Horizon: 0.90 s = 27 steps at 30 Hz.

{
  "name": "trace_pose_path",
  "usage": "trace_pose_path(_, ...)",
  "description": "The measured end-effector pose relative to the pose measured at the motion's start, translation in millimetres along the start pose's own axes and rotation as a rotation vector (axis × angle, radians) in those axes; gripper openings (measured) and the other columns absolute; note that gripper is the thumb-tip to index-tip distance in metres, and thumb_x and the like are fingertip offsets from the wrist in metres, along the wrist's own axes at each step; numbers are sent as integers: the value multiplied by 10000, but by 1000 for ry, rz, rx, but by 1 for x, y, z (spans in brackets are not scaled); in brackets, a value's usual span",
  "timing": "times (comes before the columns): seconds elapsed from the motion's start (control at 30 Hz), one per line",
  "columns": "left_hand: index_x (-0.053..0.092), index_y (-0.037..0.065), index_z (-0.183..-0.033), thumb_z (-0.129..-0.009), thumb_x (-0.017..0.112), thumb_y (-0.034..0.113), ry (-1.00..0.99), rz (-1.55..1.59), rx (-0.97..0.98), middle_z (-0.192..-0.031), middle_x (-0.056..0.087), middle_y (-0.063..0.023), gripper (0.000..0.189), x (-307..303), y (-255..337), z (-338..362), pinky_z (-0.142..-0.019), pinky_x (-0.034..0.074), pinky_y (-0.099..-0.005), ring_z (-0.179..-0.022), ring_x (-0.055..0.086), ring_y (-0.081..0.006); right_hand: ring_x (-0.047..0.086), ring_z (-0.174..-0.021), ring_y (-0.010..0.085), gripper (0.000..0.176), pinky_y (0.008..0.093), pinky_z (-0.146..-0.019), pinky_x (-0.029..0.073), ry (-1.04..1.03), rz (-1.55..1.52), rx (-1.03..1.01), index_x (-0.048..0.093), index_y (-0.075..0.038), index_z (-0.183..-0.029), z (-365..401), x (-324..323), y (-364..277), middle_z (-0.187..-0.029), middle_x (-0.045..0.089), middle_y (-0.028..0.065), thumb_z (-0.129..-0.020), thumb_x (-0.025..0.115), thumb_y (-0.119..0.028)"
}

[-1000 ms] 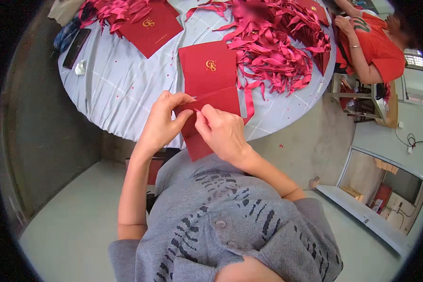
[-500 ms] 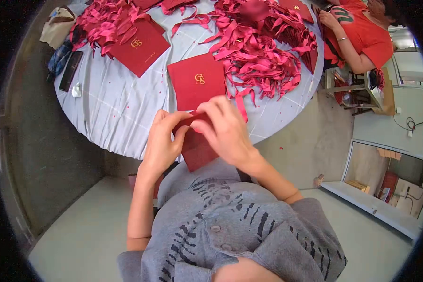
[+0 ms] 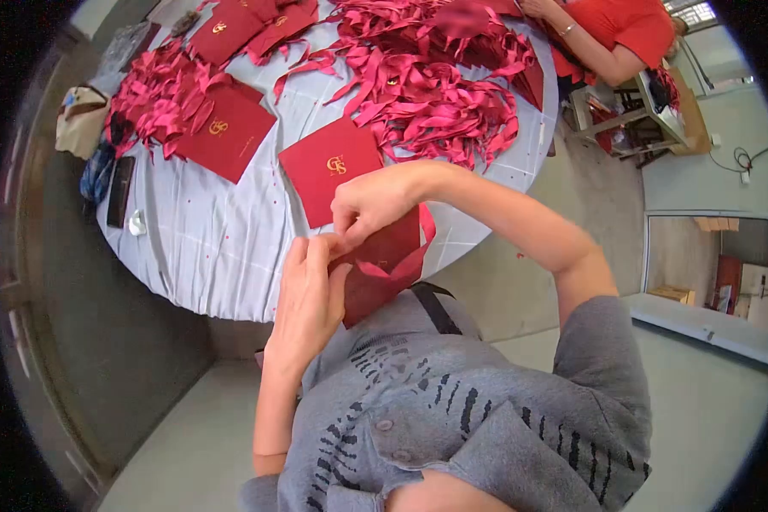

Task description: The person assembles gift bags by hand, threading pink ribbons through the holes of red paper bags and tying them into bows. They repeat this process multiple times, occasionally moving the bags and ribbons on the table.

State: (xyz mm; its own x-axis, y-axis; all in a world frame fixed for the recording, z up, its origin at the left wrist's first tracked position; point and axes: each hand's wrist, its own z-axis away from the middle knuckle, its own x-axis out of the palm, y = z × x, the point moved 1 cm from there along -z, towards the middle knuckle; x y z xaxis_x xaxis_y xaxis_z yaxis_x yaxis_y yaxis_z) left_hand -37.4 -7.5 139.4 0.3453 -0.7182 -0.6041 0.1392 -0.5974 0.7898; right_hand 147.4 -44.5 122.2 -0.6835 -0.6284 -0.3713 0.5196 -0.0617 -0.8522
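A dark red paper bag (image 3: 375, 294) is held at the table's near edge, close to my lap. My left hand (image 3: 307, 286) grips its left edge, thumb on the near face. A pink-red ribbon (image 3: 424, 243) loops across this bag toward the left thumb. My right hand (image 3: 374, 203) reaches over the top with its fingers closed in a pinch, the tips against the left fingertips. What lies between those right fingertips is hidden. Just beyond, a flat red bag with a gold logo (image 3: 331, 164) lies on the table.
On the round, white-covered table (image 3: 205, 264) are a large heap of ribbon-handled bags (image 3: 444, 107) and another pile of ribbons (image 3: 166, 98) at left. A dark phone-like object (image 3: 121, 189) lies near the left edge. Another person in a red shirt (image 3: 623, 34) is at the far right.
My right hand has swung over to the left, its forearm now crossing above the bag. The held bag has turned, and its ribbon now shows. The head view has shifted.
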Motion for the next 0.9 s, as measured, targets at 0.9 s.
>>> trace_pose_path(0.9, 628, 26, -956, -727, 642, -2, 20, -60, -13, -751, 566, -90, 231, 4, 2, -2, -681, 387, -335, -702, 478, -244, 555, -686, 88, 153, 257, -657, 423, 633, -608, 7, 694, -10, -769, -35, 3, 23, -713, 648, 45, -729, 672, -156)
